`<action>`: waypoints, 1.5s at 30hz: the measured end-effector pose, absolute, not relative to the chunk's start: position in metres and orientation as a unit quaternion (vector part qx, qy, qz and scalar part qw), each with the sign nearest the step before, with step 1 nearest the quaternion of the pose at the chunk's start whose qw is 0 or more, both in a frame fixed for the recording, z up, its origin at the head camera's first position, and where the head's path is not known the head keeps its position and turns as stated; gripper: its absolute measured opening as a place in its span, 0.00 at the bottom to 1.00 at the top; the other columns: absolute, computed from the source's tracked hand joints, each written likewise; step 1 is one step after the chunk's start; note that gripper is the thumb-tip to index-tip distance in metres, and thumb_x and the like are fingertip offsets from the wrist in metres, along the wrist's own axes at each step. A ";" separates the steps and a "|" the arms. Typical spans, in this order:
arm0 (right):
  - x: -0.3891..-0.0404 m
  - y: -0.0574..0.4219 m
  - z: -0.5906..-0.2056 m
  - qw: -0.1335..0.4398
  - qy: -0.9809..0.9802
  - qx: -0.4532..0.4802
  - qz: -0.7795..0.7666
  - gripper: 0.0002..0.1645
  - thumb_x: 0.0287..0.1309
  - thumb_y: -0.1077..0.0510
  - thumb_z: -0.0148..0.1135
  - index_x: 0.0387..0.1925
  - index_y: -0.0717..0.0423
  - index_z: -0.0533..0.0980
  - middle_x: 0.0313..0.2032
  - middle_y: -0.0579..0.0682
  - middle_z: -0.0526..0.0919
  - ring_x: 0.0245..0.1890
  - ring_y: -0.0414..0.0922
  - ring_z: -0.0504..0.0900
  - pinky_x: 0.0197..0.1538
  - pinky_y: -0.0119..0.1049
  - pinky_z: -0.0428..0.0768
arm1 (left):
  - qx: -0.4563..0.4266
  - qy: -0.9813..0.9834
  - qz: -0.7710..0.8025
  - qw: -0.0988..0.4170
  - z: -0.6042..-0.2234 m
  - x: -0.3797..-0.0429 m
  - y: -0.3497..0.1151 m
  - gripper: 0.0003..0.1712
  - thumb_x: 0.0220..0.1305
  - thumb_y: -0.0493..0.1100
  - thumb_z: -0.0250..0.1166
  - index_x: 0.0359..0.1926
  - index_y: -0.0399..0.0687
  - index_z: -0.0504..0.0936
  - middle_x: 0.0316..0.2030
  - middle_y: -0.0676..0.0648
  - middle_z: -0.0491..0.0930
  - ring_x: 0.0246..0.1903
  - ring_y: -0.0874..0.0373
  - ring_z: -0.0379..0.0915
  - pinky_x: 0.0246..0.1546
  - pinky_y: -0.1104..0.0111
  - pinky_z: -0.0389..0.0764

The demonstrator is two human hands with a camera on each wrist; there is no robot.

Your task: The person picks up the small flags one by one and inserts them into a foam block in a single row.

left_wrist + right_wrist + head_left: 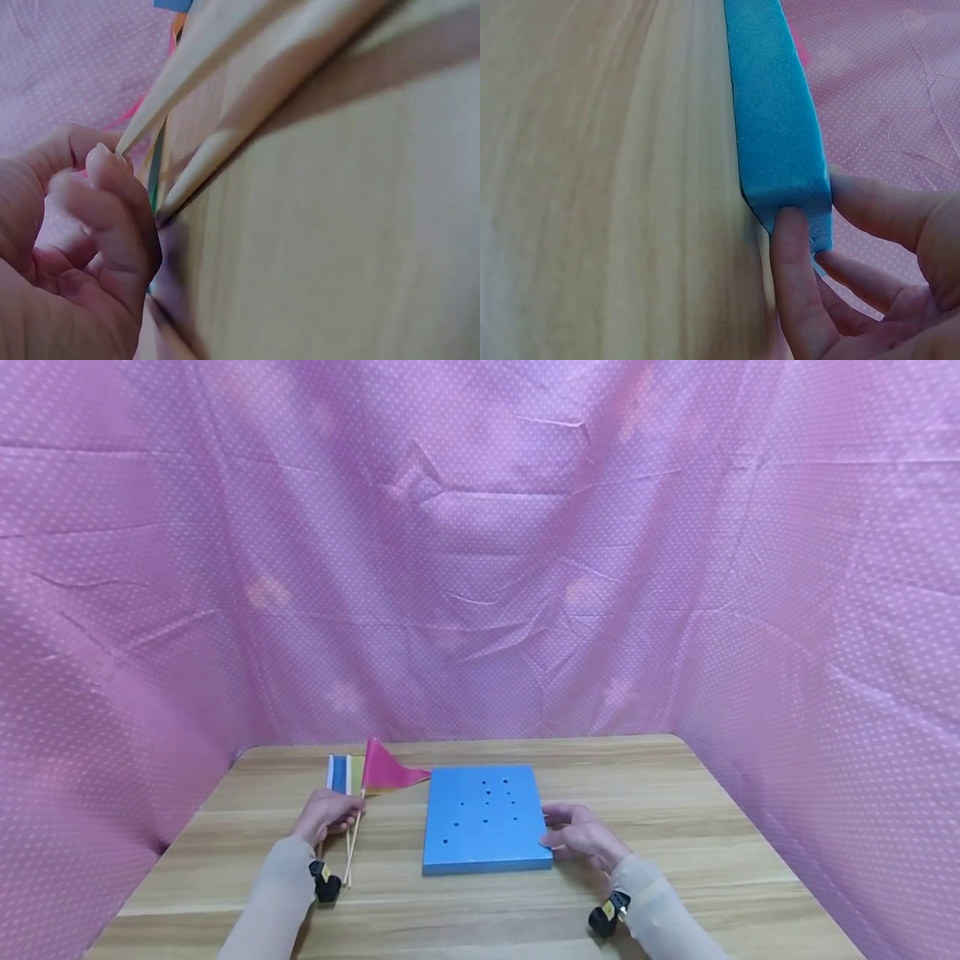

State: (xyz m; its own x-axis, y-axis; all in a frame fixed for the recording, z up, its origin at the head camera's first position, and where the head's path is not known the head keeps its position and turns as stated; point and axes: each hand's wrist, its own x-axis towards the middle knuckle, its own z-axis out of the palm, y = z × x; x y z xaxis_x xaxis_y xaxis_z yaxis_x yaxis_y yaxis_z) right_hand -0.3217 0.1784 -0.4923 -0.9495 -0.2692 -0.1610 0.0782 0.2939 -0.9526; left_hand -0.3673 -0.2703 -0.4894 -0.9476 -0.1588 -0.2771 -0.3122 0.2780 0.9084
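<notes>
My left hand (327,814) pinches the thin wooden stick (187,82) of a pink triangular flag (386,770), its thumb and finger meeting on the stick in the left wrist view. A second stick (247,120) runs beside it, close to the table. Under and behind this hand are a blue-and-white flag (340,775) and a yellow-green flag (357,768). In the middle of the table lies a blue foam board (487,847) with several small holes in its top. Its right edge is held by my right hand (581,835), thumb at the top and fingers against the side face (776,112).
The wooden table (675,843) carries the board and the flags. Pink dotted cloth (480,568) hangs behind it and along both sides. A small black device (325,885) is strapped at the left wrist, and another one (607,917) at the right.
</notes>
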 end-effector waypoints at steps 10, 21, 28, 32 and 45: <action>-0.323 0.175 -0.490 0.146 0.792 -0.061 -0.589 0.39 0.50 0.69 0.69 0.65 0.67 0.67 0.60 0.66 0.74 0.51 0.51 0.80 0.48 0.47 0.85 | -0.091 0.772 0.628 0.035 -0.473 -0.371 -0.273 0.18 0.59 0.36 0.62 0.46 0.24 0.76 0.21 0.50 0.80 0.20 0.65 0.73 0.22 0.75 0.78; -0.324 0.176 -0.490 0.145 0.794 -0.057 -0.588 0.40 0.50 0.68 0.69 0.66 0.66 0.66 0.61 0.66 0.73 0.54 0.53 0.79 0.49 0.46 0.85 | -0.051 0.777 0.626 -0.036 -0.462 -0.374 -0.255 0.16 0.59 0.38 0.69 0.45 0.32 0.81 0.26 0.55 0.80 0.28 0.61 0.76 0.30 0.69 0.81; -0.323 0.176 -0.489 0.151 0.790 -0.064 -0.591 0.40 0.50 0.67 0.69 0.66 0.66 0.66 0.61 0.66 0.73 0.51 0.51 0.80 0.49 0.46 0.85 | -0.040 0.768 0.637 -0.055 -0.460 -0.374 -0.240 0.22 0.56 0.40 0.73 0.50 0.34 0.81 0.32 0.54 0.85 0.36 0.58 0.81 0.39 0.66 0.83; -0.323 0.175 -0.491 0.154 0.786 -0.068 -0.595 0.40 0.50 0.68 0.69 0.66 0.66 0.66 0.61 0.67 0.73 0.50 0.50 0.81 0.49 0.46 0.85 | -0.029 0.768 0.636 -0.070 -0.460 -0.372 -0.231 0.23 0.57 0.40 0.73 0.51 0.32 0.80 0.36 0.50 0.85 0.34 0.62 0.80 0.43 0.63 0.84; -0.321 0.179 -0.492 0.155 0.797 -0.063 -0.580 0.40 0.50 0.67 0.68 0.66 0.65 0.65 0.62 0.66 0.73 0.55 0.54 0.79 0.50 0.46 0.84 | -0.010 0.731 0.677 -0.085 -0.453 -0.371 -0.210 0.23 0.56 0.35 0.72 0.52 0.28 0.78 0.34 0.50 0.84 0.32 0.65 0.81 0.51 0.55 0.83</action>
State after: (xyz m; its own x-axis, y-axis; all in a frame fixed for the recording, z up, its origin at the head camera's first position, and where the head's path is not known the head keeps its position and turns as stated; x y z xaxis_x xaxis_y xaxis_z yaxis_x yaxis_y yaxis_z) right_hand -0.3205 0.1785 -0.4921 -0.9441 -0.2796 -0.1744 0.0801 0.3185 -0.9445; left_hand -0.3705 -0.2103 -0.4526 -0.9855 -0.1298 0.1094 0.0991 0.0831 0.9916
